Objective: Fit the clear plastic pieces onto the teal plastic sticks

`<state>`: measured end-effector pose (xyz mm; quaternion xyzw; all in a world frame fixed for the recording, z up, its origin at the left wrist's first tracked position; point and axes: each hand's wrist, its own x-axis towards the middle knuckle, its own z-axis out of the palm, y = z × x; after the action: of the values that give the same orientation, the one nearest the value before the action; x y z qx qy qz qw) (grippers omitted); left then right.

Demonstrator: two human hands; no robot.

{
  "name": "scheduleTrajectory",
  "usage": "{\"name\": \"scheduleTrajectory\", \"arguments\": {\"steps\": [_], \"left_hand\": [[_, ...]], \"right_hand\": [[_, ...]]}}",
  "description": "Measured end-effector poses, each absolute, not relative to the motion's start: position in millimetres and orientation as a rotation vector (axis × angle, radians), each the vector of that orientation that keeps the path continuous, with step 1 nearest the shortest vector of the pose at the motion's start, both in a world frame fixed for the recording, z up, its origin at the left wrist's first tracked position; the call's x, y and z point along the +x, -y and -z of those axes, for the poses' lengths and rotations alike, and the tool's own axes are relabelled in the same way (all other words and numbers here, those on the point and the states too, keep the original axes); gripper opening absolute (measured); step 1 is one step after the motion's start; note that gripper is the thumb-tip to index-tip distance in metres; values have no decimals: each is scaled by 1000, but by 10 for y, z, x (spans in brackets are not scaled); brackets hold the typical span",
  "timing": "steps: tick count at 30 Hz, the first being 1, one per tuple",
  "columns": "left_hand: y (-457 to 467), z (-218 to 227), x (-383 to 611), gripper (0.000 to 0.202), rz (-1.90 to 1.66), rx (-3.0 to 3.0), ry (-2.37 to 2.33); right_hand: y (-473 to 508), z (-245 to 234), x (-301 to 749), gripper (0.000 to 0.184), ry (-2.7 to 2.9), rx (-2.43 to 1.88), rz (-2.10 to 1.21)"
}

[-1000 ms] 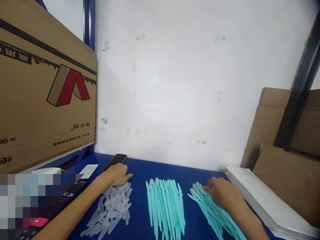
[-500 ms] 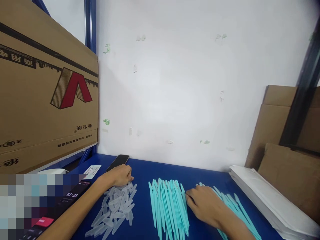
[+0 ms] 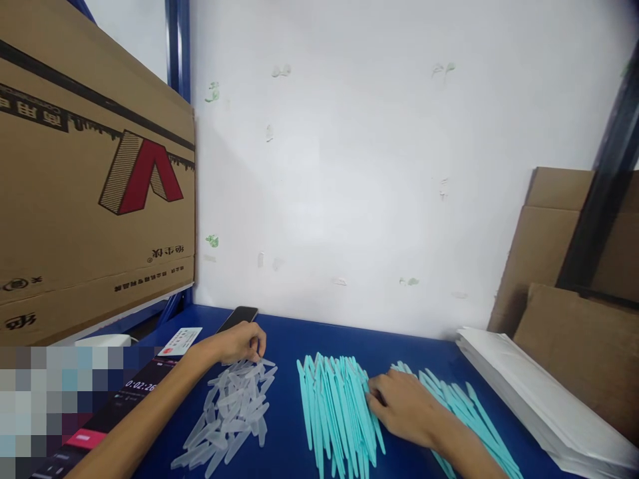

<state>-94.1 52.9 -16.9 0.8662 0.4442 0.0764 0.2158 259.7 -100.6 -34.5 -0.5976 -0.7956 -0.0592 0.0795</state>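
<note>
On a blue table (image 3: 284, 339) lie three heaps. My left hand (image 3: 238, 343) rests with curled fingers on the far end of a heap of clear plastic pieces (image 3: 230, 412); what its fingertips pinch is hidden. My right hand (image 3: 402, 404) lies between a middle heap of turquoise sticks (image 3: 334, 409) and a right heap of turquoise sticks (image 3: 464, 412). Its fingertips press together against the right edge of the middle heap, seemingly on one stick.
A big cardboard box (image 3: 90, 193) stands at the left on a blue rack. A dark phone (image 3: 238, 317) and a white card (image 3: 180, 340) lie behind my left hand. A stack of white sheets (image 3: 529, 399) and flattened cardboard (image 3: 579, 346) sit at the right. A timer screen (image 3: 120, 406) lies near left.
My right hand has moved left from the right heap of turquoise sticks to the edge of the middle heap. My left hand stayed on the clear pieces, its fingers shifting slightly.
</note>
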Motion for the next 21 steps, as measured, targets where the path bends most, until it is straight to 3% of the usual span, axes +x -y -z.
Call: {"name": "scheduleTrajectory", "arguments": {"steps": [13,18,21], "left_hand": [[-421,107,-833,18,-234,2451,-1133],[-395,88,-813,18,-238,2495,-1161],[-358,44,-806,18,-244,2523,-1178]], "right_hand": [[1023,273,2625,34,2338,-1809,44],[1024,206,2665,31,2220,-1863,-354],[1004,184,2701,33,2112,-1841,-408]]}}
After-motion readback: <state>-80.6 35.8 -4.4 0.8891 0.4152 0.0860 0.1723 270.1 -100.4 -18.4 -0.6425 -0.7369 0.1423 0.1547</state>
